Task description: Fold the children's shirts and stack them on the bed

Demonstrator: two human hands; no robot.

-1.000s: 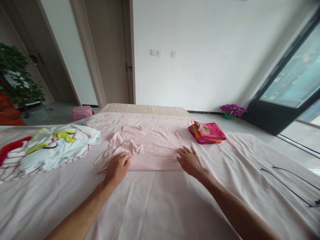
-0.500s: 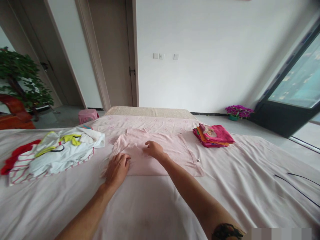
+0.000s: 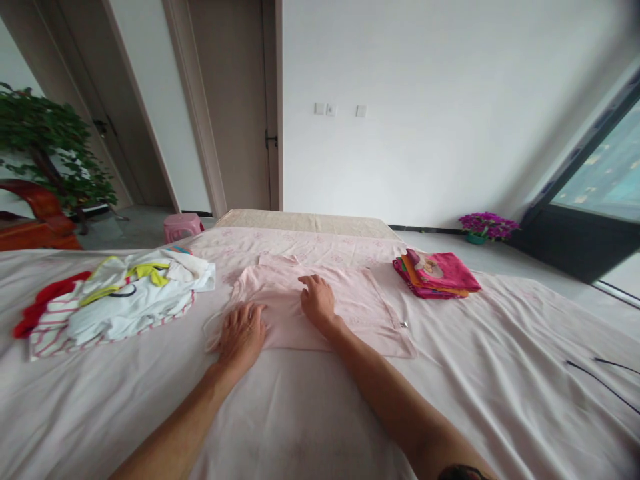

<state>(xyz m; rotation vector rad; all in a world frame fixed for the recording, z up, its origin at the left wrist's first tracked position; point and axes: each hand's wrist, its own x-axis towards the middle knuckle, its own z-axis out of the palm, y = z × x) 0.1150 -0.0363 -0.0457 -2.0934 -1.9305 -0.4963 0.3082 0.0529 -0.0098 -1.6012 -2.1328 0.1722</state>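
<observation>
A pale pink shirt [image 3: 357, 303] lies spread flat on the sheet-covered bed [image 3: 300, 420] in front of me. My left hand [image 3: 243, 335] rests palm down on its near left part, the fingers laid out on the fabric. On the middle of the shirt is my right hand [image 3: 318, 299], fingers stretched and slightly bent, pointing away to the left. Neither hand grips the cloth. A small shiny tag or clip [image 3: 404, 325] shows at the shirt's right edge. Thin straps or cord loop out beside my left hand.
A loose heap of white, striped, yellow and red clothes [image 3: 135, 300] lies to the left. To the right sits a folded stack of pink and orange clothes [image 3: 440, 273]. Dark cords [image 3: 600, 385] lie at far right. A pink stool [image 3: 183, 227] stands beyond the bed.
My right hand has shifted slightly on the shirt, its fingers now more spread and flatter. My left hand stays on the near left part. The whole view has turned slightly left.
</observation>
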